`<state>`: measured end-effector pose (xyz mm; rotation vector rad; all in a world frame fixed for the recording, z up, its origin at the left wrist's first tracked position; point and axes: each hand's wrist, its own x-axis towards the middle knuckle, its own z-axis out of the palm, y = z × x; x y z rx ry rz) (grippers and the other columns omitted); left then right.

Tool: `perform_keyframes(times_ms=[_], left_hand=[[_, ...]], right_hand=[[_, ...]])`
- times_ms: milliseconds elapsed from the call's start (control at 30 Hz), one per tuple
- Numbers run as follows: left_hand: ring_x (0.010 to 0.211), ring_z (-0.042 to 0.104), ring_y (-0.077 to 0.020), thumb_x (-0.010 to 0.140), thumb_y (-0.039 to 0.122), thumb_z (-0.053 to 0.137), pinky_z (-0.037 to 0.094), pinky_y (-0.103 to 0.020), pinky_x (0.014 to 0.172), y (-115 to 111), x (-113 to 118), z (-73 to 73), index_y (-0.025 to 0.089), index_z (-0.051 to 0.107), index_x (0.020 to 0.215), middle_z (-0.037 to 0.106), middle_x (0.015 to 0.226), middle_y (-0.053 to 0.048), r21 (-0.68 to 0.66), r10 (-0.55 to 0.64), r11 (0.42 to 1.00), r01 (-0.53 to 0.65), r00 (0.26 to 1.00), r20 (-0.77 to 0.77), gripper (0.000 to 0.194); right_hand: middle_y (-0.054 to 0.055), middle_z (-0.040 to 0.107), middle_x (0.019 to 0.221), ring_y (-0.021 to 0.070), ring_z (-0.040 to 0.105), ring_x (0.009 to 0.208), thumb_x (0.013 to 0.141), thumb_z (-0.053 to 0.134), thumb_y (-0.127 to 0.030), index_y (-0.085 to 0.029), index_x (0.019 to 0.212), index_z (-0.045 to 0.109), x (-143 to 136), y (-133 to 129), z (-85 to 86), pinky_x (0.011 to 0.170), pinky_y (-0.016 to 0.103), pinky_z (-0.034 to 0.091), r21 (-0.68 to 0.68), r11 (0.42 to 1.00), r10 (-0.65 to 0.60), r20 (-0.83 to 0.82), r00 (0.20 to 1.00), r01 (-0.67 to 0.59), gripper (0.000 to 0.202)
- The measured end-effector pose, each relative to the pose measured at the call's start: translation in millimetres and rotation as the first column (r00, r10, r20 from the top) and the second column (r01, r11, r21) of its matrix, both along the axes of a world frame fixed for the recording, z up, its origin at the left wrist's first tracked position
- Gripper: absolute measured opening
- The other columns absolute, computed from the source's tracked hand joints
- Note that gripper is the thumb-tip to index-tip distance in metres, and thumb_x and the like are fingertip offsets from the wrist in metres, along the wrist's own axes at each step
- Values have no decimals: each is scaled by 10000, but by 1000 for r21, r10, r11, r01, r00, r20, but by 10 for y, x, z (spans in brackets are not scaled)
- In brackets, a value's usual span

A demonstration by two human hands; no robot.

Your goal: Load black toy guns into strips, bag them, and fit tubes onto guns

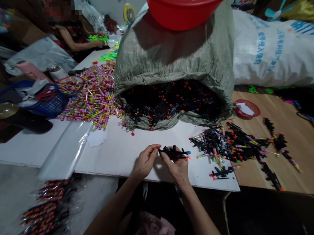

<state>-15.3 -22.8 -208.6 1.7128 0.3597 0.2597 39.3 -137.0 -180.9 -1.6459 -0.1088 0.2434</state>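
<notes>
A black toy gun (175, 152) is at the centre of the frame, above the front of the white tabletop (108, 156). The right hand (178, 168) holds its body between thumb and curled fingers, while the left hand (146, 162) pinches narrowly at its red end. With so small a part between fingertips, a loose pinch could let it slip, and uneven force from the two hands could twist or crack the thin plastic.

Just right of the hands, a loose toy gun (221, 172) lies near the table's front edge; a sleeve or wrist brushing it could knock it off. The tangled pile (228, 145) beyond it could snag and drag neighbours along if one is pulled. Behind, the open sack (137, 63) could spill if nudged, and the red basin (185, 14) on top could slide should the sack sag.
</notes>
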Motion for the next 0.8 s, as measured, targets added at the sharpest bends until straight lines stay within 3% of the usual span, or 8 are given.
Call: perform_keyframes(times_ms=[133,267,367,433,500,567,667,800], left_hand=[[802,640,-163,961,350,336,530,-287,739,-40,-34,-4,138,621,1092,691,900,-91,379,13,923,-73,987,159,378],[776,663,-184,980,261,258,550,-307,694,-73,-122,-29,109,584,1114,699,849,-113,785,-108,607,-122,966,233,384],[708,658,-184,972,256,291,548,-302,636,-136,-186,-91,105,562,1147,681,776,-91,899,-105,435,-46,989,101,357],[726,662,-186,963,243,319,553,-306,654,-155,-202,-118,118,556,1159,684,793,-83,893,-64,449,9,998,22,332],[808,669,-185,942,247,394,560,-307,732,-63,-190,-94,147,556,1173,703,885,-77,846,-78,529,64,997,-27,299],[949,653,-181,900,271,501,537,-288,849,219,-152,-10,178,560,1190,695,1046,-71,789,-61,610,77,997,-50,310],[1122,577,-202,890,241,511,475,-293,954,998,-70,163,171,551,1216,623,1212,-93,766,216,638,-73,972,-87,335],[1180,503,-307,900,198,450,403,-460,997,2078,97,250,108,533,1208,569,1203,-185,807,559,555,-201,808,-184,332]], right_hand=[[57,707,632,187,651,563,586,702,-449,-175,667,635,-41,-31,47,562,293,544,-11,1000,-20,-42,999,19,293],[53,663,519,194,616,487,547,713,-493,-163,598,636,-80,-47,4,476,297,510,-58,998,-43,-148,988,35,343],[45,651,503,193,598,475,472,737,-493,-165,599,649,-79,26,-81,474,314,508,-69,996,-71,-217,974,57,363],[55,658,520,195,597,488,430,754,-478,-170,590,660,-19,60,-122,490,326,514,-59,998,-3,-284,959,-14,359],[66,657,527,193,592,495,401,772,-452,-184,564,662,135,15,-142,490,329,511,-44,998,32,-337,941,-49,333],[53,642,524,173,572,487,394,782,-450,-210,534,634,377,-126,-151,456,306,482,12,996,-80,-313,946,89,315],[28,665,652,148,586,558,444,793,-457,-244,658,650,721,-375,-185,462,267,457,215,914,-301,-204,932,343,334],[37,698,788,162,615,628,509,795,-438,-247,886,685,671,-325,-382,541,294,498,142,970,-162,-222,962,196,436]])
